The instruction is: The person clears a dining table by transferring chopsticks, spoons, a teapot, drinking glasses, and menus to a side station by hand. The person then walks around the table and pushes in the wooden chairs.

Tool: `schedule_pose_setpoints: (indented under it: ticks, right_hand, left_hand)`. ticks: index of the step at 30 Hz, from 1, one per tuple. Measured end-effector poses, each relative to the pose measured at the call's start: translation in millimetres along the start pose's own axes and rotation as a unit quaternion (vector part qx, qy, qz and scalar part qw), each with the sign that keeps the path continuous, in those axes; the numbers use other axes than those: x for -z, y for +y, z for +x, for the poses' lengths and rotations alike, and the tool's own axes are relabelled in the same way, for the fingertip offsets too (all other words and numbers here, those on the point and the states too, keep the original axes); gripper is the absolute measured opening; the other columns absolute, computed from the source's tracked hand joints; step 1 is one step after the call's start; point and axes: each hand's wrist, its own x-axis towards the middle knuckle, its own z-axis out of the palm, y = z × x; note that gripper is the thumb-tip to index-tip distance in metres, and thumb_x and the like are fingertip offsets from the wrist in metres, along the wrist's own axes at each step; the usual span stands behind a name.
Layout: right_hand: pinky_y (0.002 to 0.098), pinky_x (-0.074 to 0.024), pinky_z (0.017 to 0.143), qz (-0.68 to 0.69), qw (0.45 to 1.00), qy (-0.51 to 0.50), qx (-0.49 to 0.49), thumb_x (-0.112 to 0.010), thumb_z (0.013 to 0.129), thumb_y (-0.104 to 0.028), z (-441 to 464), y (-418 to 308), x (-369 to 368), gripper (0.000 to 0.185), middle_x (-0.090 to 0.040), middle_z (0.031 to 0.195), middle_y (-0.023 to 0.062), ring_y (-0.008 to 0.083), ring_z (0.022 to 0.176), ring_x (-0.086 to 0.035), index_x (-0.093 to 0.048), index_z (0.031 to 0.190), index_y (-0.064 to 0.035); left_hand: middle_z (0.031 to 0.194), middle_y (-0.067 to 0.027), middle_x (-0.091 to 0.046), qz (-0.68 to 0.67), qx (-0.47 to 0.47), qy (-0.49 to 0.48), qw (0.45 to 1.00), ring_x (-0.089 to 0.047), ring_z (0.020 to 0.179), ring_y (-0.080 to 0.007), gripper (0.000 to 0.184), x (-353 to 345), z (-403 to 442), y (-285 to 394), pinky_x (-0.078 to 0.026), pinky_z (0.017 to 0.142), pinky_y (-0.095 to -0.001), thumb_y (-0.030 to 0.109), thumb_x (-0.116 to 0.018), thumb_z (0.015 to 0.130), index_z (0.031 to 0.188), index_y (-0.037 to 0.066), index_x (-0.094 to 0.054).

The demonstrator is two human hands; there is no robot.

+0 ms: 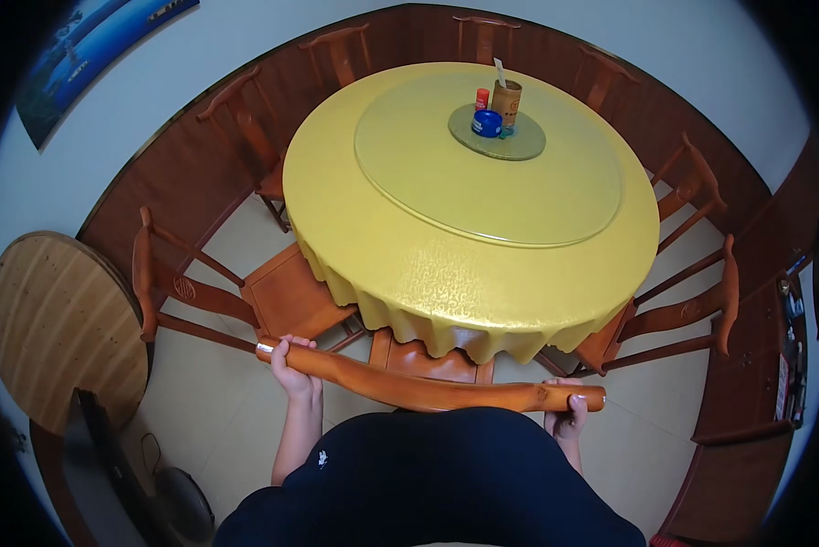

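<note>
A wooden chair (pixel 409 392) stands right in front of me, its curved top rail running across the view close to my body. Near the rail's left end, my left hand (pixel 295 366) is closed around the wood. My right hand (pixel 566 412) grips the same rail close to its right end, thumb on the near side. Part of the chair's seat (pixel 432 362) shows beyond the rail, its far edge under the hanging cloth of the round table (pixel 482 283). My body and the rail hide the rest of the chair.
On the glass turntable (pixel 382 173) are a blue tin (pixel 487 124), a red-capped container (pixel 482 97) and a brown canister (pixel 506 102). More chairs surround the table, including one at left (pixel 295 292) and one at right (pixel 683 314). A round wooden board (pixel 63 319) leans at left.
</note>
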Motion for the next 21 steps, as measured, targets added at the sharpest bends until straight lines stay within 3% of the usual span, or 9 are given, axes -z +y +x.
schedule_pose_setpoints:
  ticks: [13,14,21]
  right_hand:
    - [0.0366,-0.0340,0.085,-0.007,1.000,-0.013,-0.008,-0.054,0.066,-0.028,-31,4,1,0.037,-0.051,0.088,0.0157,0.0252,0.088,-0.048,-0.048,0.089,-0.0003]
    - [0.0369,-0.0342,0.085,-0.008,1.000,-0.012,-0.007,-0.054,0.066,-0.028,-34,6,4,0.037,-0.052,0.088,0.0159,0.0255,0.088,-0.048,-0.048,0.089,-0.0001]
    - [0.0390,-0.0353,0.086,-0.012,0.999,-0.036,0.020,-0.052,0.069,-0.028,-59,21,19,0.037,-0.053,0.091,0.0160,0.0265,0.091,-0.049,-0.050,0.093,0.0005]
  left_hand:
    - [0.068,-0.0124,-0.050,-0.011,0.009,-0.043,0.999,-0.049,0.066,-0.0222,0.019,32,-8,7,-0.042,0.067,-0.0332,0.022,-0.047,0.075,0.084,0.005,-0.045]
    - [0.070,-0.0087,-0.049,0.003,0.005,-0.050,0.999,-0.049,0.068,-0.0188,0.017,29,-13,11,-0.042,0.066,-0.0332,0.020,-0.048,0.075,0.082,0.004,-0.046]
    - [0.074,-0.0116,-0.055,0.026,0.076,-0.097,0.992,-0.053,0.077,-0.0212,0.020,63,-15,20,-0.042,0.074,-0.0355,0.022,-0.047,0.081,0.089,0.004,-0.045]
